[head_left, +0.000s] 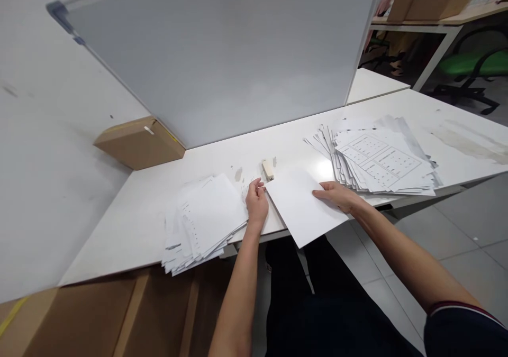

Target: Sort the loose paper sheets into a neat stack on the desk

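My right hand (pixel 335 195) grips the right edge of a blank white sheet of paper (pixel 304 206), thumb on top and fingers underneath. The sheet is held tilted over the table's front edge; whether it is one sheet or several, I cannot tell. Just behind its far left corner sits a small cream stapler (pixel 268 170). My left hand (pixel 257 201) is beside that corner, its fingers loosely curled and apart, with nothing visible in them. Left of this hand lies a pile of papers (pixel 214 214), mostly blank side up. A thick stack of printed sheets (pixel 383 158) is on the right.
A large whiteboard (pixel 238 55) leans behind the white table (pixel 130 230). One cardboard box (pixel 138 144) stands against the wall at left, and open cartons (pixel 87 314) are below the front edge. A green chair (pixel 474 63) is at far right.
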Available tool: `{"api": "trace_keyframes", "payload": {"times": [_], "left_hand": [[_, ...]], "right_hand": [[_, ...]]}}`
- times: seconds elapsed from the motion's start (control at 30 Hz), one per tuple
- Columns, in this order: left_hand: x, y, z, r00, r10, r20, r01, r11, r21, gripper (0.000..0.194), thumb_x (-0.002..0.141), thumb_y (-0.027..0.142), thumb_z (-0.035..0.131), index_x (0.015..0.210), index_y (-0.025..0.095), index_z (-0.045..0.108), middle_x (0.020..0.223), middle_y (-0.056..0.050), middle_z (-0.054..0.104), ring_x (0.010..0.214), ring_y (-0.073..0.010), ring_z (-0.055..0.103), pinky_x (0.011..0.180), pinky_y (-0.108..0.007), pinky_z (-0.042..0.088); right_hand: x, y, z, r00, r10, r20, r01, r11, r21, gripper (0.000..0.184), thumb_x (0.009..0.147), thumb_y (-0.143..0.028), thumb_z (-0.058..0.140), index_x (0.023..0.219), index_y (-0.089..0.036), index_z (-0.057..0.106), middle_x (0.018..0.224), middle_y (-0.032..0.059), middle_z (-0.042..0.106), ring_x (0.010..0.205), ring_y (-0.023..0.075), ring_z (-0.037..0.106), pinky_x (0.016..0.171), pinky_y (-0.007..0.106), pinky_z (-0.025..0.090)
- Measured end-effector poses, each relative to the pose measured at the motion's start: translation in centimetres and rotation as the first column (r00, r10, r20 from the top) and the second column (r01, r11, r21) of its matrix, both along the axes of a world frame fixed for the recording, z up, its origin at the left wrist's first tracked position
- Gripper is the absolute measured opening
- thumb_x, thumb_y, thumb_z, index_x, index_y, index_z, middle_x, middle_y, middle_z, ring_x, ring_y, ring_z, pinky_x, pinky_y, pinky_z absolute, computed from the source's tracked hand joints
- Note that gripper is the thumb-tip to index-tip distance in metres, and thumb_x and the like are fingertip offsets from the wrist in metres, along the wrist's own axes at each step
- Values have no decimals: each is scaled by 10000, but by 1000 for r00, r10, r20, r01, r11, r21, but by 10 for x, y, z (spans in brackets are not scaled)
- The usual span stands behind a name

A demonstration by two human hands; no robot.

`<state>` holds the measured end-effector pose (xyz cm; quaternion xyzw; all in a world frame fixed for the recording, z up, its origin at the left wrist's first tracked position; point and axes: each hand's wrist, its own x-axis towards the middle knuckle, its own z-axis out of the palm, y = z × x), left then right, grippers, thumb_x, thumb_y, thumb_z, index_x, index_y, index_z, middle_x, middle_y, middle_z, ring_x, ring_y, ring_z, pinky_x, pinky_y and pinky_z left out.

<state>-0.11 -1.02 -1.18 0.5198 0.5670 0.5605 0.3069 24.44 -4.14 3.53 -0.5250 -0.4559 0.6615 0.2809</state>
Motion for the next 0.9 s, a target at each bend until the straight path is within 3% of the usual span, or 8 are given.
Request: {"api": "trace_keyframes", "payload": {"times": [0.13,0.23,0.4,0.67,0.9], "left_hand": [[0,11,9,943,-15,-333,34,998,51,417,788,92,426,1162,217,562,1084,-89,571,1013,-200,542,948,-375,402],[0,17,9,892,-36,-451,68,996,54,443,808,72,361,1184,202,555,1083,-101,549,1054,-204,512,970,-383,394],[1,18,2,870,-43,-490,88,994,70,458,823,66,332,1198,201,559,1038,-100,531,1025,-196,512,963,-360,406],[3,18,-1,843,-61,-534,85,996,21,531,753,1,355,1180,211,592,1005,-92,501,983,-201,505,939,-354,411],[3,18,-4,813,-53,-580,82,996,25,552,719,-28,356,1150,199,615,1004,-103,505,1005,-216,485,926,-362,412]], "right_hand": [[3,8,-1,998,-25,65,30,997,-75,201,717,-363,661,769,-172,626,820,109,710,682,229,660,540,324,528],[5,12,-6,997,-35,69,44,991,-125,190,728,-346,662,790,-173,615,855,99,706,715,216,659,561,296,527],[5,14,-12,996,-76,50,81,989,-120,181,756,-346,637,802,-173,617,855,96,700,702,210,653,558,292,524],[-6,13,5,985,-147,86,158,979,-129,116,785,-282,602,749,-172,605,800,91,696,652,191,641,529,280,515],[-10,11,2,983,-144,110,153,985,-79,129,791,-295,584,781,-168,603,790,83,696,645,188,644,530,278,513]]}}
